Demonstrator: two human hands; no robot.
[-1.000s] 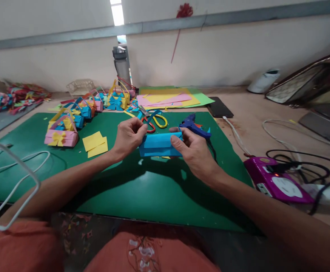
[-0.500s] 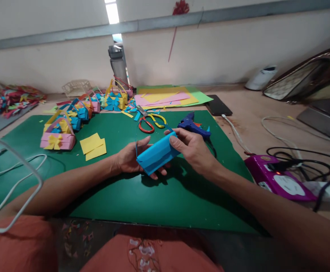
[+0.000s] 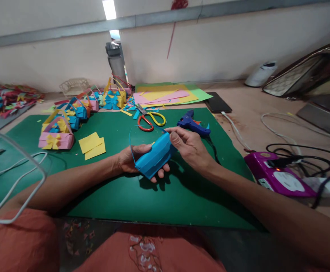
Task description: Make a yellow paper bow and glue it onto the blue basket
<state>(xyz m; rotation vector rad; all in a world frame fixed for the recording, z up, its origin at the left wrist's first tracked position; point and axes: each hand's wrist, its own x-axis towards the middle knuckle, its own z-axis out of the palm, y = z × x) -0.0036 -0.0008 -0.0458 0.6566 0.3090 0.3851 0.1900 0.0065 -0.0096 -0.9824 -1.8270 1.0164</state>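
A blue paper basket point(image 3: 156, 156) with a thin strip handle is held above the green mat, tilted up toward its right end. My left hand point(image 3: 132, 158) grips it from the left, thumb on the upper edge and fingers underneath, their tips showing below. At the basket's right end my right hand point(image 3: 190, 148) pinches the corner between thumb and fingers. Just beyond lie scissors point(image 3: 150, 120) with red and yellow handles and a blue glue gun point(image 3: 193, 124). Two yellow paper pieces point(image 3: 93, 146) rest left of my left hand.
Finished paper baskets point(image 3: 56, 139) with bows line the mat's left back. Coloured paper sheets point(image 3: 165, 94), a phone point(image 3: 218, 102) and a grey bottle point(image 3: 116, 62) stand or lie behind. A purple power strip point(image 3: 275, 175) with black cables is at right; a white cable point(image 3: 26, 162) crosses the left.
My left hand has closed its fingers and thumb more fully around the blue basket. The basket's handle strip now bows outward to the left. My right hand keeps its pinch at the right end.
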